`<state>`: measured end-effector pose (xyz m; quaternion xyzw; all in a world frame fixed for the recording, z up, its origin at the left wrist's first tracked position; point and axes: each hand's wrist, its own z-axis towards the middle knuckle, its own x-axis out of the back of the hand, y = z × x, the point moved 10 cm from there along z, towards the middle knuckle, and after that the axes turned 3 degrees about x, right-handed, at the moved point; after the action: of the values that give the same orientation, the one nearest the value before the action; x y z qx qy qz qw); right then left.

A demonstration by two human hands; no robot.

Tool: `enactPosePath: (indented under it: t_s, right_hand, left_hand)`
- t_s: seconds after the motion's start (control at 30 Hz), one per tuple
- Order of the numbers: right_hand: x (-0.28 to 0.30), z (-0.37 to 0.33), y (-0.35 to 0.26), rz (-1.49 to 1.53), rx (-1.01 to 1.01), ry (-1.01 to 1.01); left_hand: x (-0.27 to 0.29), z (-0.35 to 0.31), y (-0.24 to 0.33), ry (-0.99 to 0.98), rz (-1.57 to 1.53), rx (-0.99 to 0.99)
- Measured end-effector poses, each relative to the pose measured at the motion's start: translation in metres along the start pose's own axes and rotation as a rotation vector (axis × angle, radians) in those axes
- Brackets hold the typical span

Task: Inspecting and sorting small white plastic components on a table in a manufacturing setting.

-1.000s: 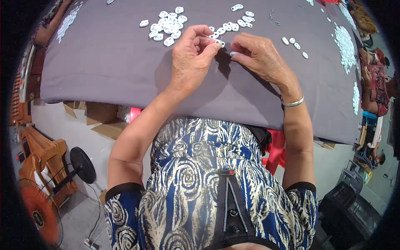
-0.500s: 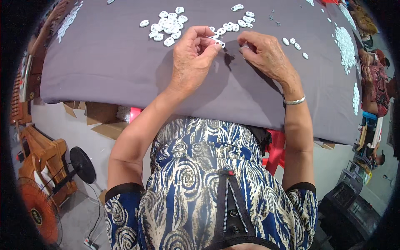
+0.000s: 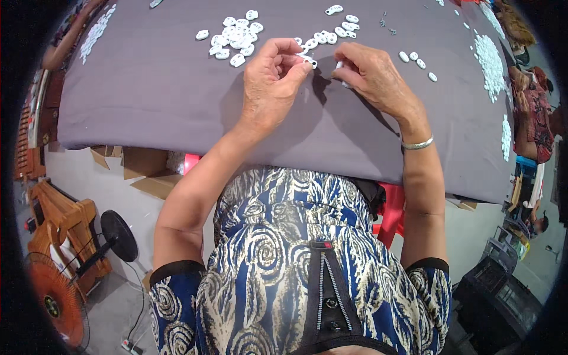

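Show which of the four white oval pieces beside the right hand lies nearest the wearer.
The rightmost white oval piece; it sits lowest in the picture, while the other three lie farther up and left.

Text: none that I can read. Fan point(image 3: 64, 290): round hub badge point(image 3: 52, 306), too small for me to make out.

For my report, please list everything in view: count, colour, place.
Holed pieces: many, white, far middle
Loose ovals: four, white, beside right hand
Heaped pieces: many, white, table's sides
Tiny bits: several, grey, far side
Tablecloth: one, grey, centre
Cardboard box: one, brown, below table
Fan: one, orange, lower left
Seat: one, red, beside lap
Other people: count unclear, edges
Garment: one, patterned blue, bottom
Bracelet: one, silver, right wrist
Left hand: one, bare, centre
Right hand: one, bare, centre
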<state>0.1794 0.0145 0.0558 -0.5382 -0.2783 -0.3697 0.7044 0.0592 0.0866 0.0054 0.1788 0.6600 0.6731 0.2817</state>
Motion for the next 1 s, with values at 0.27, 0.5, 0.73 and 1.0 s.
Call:
enactPosePath:
  t_s: [0.27,0.5,0.73,1.0]
  right_hand:
    - [0.004,0.000,0.009,0.025,-0.115,0.056]
    - [0.005,-0.001,0.015,0.066,-0.115,0.095]
    - [-0.015,-0.008,0.034,0.769,-0.399,0.187]
    - [-0.020,-0.008,0.025,0.894,-0.421,0.294]
  left_hand:
    - [-0.002,-0.002,0.002,-0.009,0.013,-0.003]
    - [-0.004,-0.004,0.002,-0.022,0.020,0.011]
    - [-0.010,-0.005,0.000,-0.068,0.005,0.044]
    - [-0.010,-0.005,0.000,-0.067,0.021,0.046]
